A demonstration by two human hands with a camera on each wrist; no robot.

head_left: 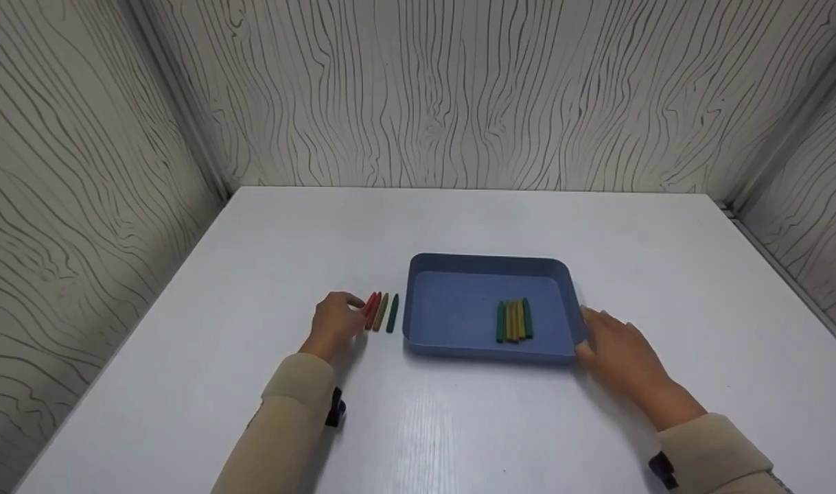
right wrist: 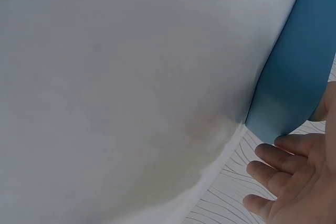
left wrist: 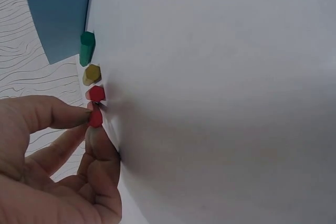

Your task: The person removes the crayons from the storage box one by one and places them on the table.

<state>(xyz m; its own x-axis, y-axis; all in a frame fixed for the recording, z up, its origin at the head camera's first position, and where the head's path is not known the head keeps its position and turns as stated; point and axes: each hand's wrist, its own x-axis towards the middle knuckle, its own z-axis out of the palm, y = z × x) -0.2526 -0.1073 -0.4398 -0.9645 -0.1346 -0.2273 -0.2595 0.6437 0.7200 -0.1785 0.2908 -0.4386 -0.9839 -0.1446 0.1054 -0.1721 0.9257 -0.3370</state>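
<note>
A blue tray (head_left: 488,263) sits on the white table, with several green and yellow crayons (head_left: 514,320) lying in it. Left of the tray lies a row of crayons (head_left: 382,312): red, red, olive and green. My left hand (head_left: 335,322) pinches the outermost red crayon (left wrist: 95,117) between thumb and fingertip; beside it lie a second red crayon (left wrist: 96,93), an olive crayon (left wrist: 91,74) and a green crayon (left wrist: 86,46). My right hand (head_left: 613,346) rests with straight fingers against the tray's right front corner (right wrist: 278,114).
The white table (head_left: 459,425) is boxed in by wood-grain walls (head_left: 459,89) at the back and both sides.
</note>
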